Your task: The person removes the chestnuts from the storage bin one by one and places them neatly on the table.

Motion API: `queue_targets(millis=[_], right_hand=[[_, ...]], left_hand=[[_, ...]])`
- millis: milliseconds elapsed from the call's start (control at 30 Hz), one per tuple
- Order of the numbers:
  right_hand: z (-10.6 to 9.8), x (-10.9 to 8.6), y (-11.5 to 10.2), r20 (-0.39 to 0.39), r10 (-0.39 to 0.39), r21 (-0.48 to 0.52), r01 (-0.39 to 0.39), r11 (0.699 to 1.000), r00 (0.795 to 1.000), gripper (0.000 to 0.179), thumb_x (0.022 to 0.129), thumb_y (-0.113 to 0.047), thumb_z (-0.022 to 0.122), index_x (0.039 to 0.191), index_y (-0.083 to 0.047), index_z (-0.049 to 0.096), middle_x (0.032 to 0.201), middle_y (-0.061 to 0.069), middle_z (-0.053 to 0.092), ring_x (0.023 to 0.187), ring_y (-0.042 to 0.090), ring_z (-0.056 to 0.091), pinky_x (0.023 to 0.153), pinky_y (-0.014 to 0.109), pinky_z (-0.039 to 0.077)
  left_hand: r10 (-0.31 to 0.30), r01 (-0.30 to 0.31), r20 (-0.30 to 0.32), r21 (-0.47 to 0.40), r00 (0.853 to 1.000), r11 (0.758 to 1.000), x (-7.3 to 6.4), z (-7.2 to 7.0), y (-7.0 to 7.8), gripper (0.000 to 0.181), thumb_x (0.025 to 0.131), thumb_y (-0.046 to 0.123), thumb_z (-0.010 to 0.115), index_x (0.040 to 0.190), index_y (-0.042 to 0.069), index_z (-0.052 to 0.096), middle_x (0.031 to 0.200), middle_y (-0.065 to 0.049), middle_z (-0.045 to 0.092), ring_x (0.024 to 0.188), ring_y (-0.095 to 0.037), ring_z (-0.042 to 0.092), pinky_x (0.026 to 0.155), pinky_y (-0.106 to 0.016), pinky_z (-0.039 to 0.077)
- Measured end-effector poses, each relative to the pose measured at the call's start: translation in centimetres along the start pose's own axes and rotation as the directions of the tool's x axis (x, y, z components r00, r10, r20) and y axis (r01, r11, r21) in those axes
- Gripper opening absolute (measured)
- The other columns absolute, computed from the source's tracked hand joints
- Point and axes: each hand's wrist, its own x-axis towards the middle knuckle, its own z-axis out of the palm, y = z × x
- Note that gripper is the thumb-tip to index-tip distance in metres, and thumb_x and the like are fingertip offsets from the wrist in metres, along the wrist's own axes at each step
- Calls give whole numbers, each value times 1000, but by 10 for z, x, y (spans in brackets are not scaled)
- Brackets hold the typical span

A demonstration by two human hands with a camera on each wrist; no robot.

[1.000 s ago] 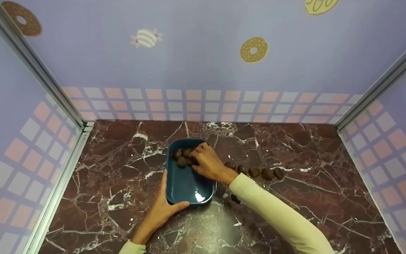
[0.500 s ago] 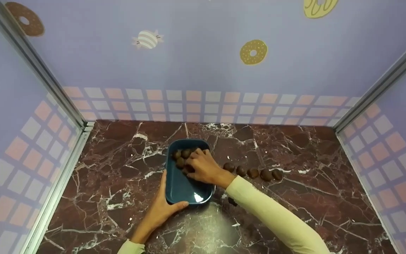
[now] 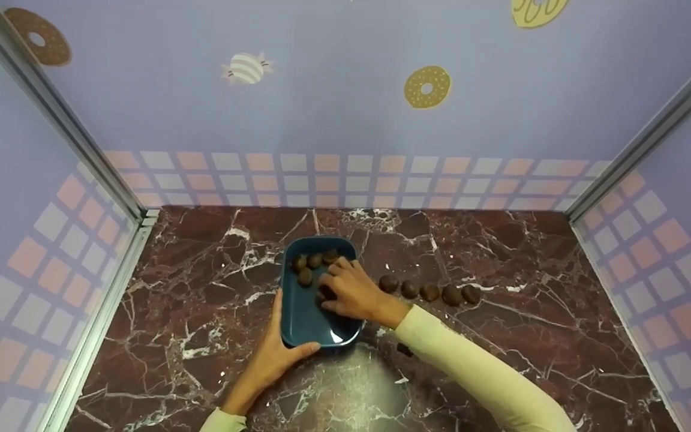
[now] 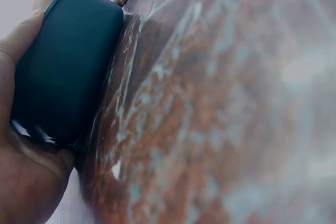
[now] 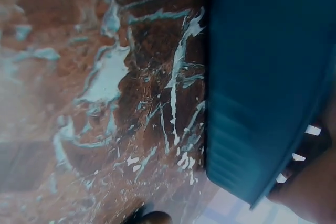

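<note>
A deep blue-green rectangular dish (image 3: 300,312) stands on the marbled surface. My left hand (image 3: 276,348) grips its near left corner, thumb along the near end and fingers along the left side; the left wrist view shows this hand (image 4: 26,171) against the dish wall (image 4: 68,56). Several brown chestnuts (image 3: 305,277) lie toward the far end inside. My right hand (image 3: 354,292) reaches over the right rim, its curled fingers pinching a chestnut (image 3: 324,295) low in the dish, partly hidden by the fingers. In the right wrist view the dish's outer wall (image 5: 257,77) hides most of that hand.
Right of the dish, several more chestnuts (image 3: 429,293) lie in a row on the dark red marbled surface (image 3: 531,348). A small black thing (image 3: 404,350) shows beside the right sleeve. Lilac panels (image 3: 345,108) enclose the back and both sides.
My right hand has drawn back from the far end of the dish toward its middle, uncovering a chestnut near the far right corner. The left hand and the dish have stayed put.
</note>
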Motion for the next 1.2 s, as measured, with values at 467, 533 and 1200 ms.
queue_targets(millis=[467,533,1200], right_hand=[[-31,-55,14,-217,85,335,-7,942,972,41,92,-16,90,129,-7,76,118,9,66,113,28,56,98,49,49],[-30,-63,16,-244,105,366,-9,931,964,41,90,-13,91,128,-6,76,117,8,66,111,27,57,96,47,51],[4,-136,33,-223,307,511,-158,845,925,41,83,-3,94,120,-2,78,120,9,75,114,28,63,100,46,53]], left_hand=[[-15,15,10,-1,1000,1000,-2,-1,1,137,87,22,98,179,17,-4,184,-18,3,168,-44,12,130,-67,17],[-13,13,2,1,1000,1000,-2,-1,1,138,86,22,98,179,17,-4,184,-18,2,168,-44,11,130,-67,16],[-2,3,-16,55,1000,998,-3,0,1,139,84,28,100,179,17,-1,184,-18,5,167,-43,15,130,-65,19]])
